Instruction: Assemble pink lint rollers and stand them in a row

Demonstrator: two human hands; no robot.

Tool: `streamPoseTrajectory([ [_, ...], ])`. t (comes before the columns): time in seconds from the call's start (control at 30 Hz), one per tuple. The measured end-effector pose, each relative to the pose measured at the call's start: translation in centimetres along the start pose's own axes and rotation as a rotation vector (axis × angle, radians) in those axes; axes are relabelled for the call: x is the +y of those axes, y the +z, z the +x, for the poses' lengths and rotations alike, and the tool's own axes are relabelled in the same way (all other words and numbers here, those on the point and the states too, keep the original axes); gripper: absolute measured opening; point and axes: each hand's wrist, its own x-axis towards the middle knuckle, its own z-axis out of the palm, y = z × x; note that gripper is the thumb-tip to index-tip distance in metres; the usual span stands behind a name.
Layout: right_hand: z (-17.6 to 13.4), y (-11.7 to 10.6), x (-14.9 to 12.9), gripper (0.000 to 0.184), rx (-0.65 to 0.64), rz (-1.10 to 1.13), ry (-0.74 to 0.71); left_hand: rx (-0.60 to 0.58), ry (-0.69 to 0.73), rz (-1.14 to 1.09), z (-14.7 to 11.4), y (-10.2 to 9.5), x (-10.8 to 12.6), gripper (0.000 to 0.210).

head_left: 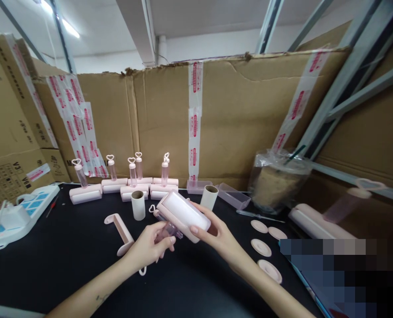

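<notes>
My right hand (216,227) is closed around a pale pink lint roller head (185,214) with a white roll in it, tilted above the table. My left hand (154,243) pinches a translucent pinkish handle (169,230) right beside the roller head; whether the two are joined I cannot tell. A pink heart-shaped loop (152,208) shows just beyond those fingers. Left of my left hand lies a bare pink roller frame (123,232), partly covered by the hand. One hollow white tube (138,206) stands behind it, and another tube (210,197) stands behind my right hand.
Several lint rollers with upright heart-topped handles (133,174) line the back. Pink discs (261,247), a thin pen-like tool (261,216), a bagged drink cup (272,185) and another lint roller (325,223) lie right. Far left is a power strip (33,207); cardboard (159,119) walls the back.
</notes>
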Motion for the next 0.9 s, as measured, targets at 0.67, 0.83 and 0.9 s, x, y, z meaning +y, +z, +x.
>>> streamPoseTrajectory([
  [0.67,-0.7,1.0,-0.9,0.047,-0.234,0.551,0.653,0.149,0.454,0.316,-1.0,-2.2,3.1,0.035],
  [0.83,-1.0,1.4,-0.6,0.063,-0.426,0.575,0.708,0.285,0.363,0.336,-0.6,-2.4,3.1,0.031],
  [0.9,-1.1,1.5,-0.5,0.065,-0.499,0.609,0.696,0.226,0.304,0.188,-0.4,-2.4,3.0,0.031],
])
